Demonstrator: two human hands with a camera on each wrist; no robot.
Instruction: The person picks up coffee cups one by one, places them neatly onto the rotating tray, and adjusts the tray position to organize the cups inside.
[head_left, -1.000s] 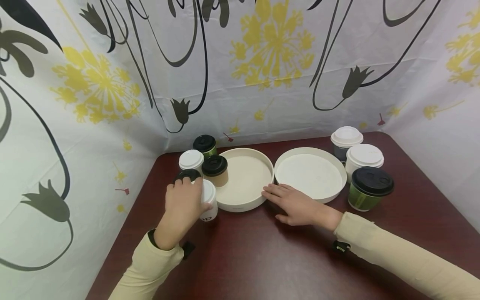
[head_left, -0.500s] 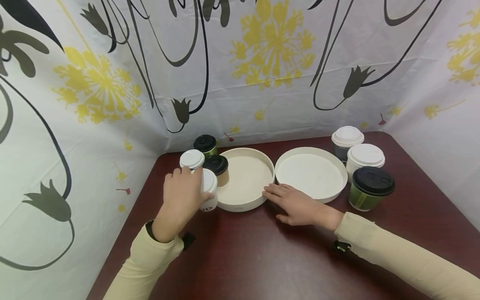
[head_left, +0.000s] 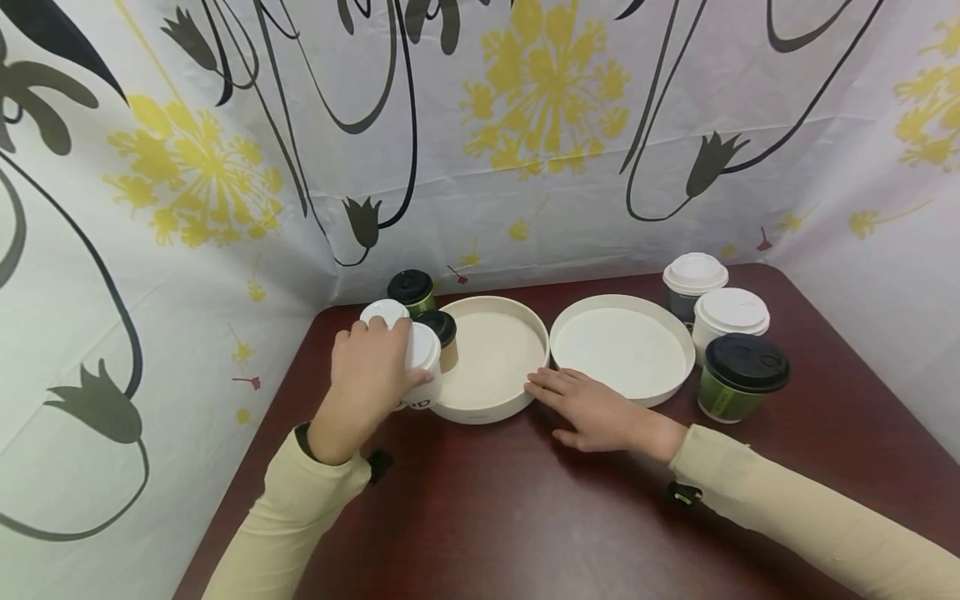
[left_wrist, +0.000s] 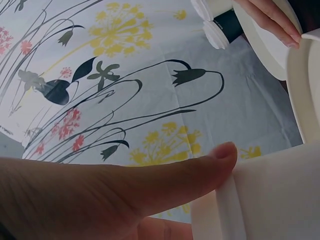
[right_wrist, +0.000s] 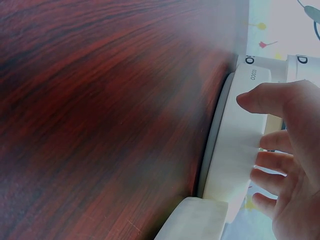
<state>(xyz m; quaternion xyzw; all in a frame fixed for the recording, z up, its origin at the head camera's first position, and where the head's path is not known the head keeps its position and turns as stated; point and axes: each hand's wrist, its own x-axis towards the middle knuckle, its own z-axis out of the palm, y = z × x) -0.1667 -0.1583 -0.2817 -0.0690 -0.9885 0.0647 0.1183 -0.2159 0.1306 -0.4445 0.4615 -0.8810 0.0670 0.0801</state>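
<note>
White cup (head_left: 424, 348), one, clamped in the fingers of the left hand (head_left: 363, 379), just beside the left tray (head_left: 480, 413). Head view counts: seven cups visible — three other cups (head_left: 411, 287) behind the held one, three far cups (head_left: 738, 392) by the right tray (head_left: 667, 393); two trays, one desk (head_left: 480, 517). Right hand (head_left: 596, 412): fingers extended, touching the left tray's rim. Left wrist: thumb against the cup, other fingers mostly hidden. Right wrist: fingers slightly apart at the tray wall.

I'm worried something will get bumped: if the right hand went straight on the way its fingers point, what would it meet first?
The round cream low-walled tray: its rim lies just at the fingers of the right hand. Whether they already touch it is hard to judge.
</note>
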